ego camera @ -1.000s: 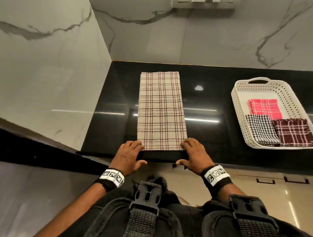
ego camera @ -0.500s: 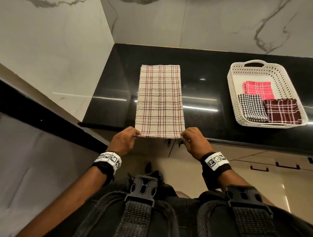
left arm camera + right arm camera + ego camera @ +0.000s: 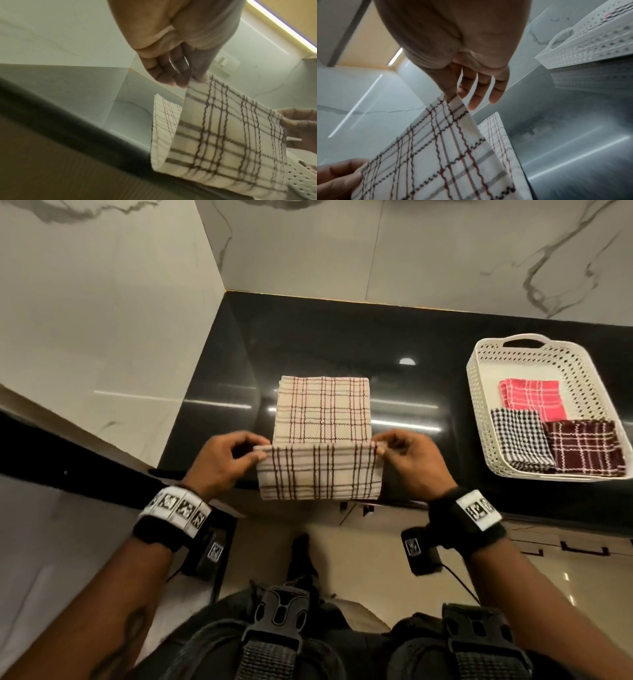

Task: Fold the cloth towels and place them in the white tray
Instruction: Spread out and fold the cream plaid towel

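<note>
A beige plaid towel (image 3: 322, 412) lies as a long strip on the black counter (image 3: 428, 337). Its near end is lifted and curled back over the rest. My left hand (image 3: 255, 451) pinches the near left corner between thumb and fingers. My right hand (image 3: 382, 448) pinches the near right corner. The left wrist view shows the towel (image 3: 223, 135) hanging in a loop from the left hand (image 3: 193, 81). In the right wrist view the right hand (image 3: 452, 98) pinches the towel (image 3: 436, 155), other fingers spread. The white tray (image 3: 479, 419) stands at the right.
Inside the tray lie a folded pink towel (image 3: 531, 398), a black-and-white checked one (image 3: 520, 443) and a dark red plaid one (image 3: 582, 450). Marble walls (image 3: 102, 320) close the counter at the left and back. The counter's front edge runs just under my hands.
Both hands took hold of the towel's near corners at the counter edge, lifted them and carried them forward over the towel. The flat strip now has its near part curled up.
</note>
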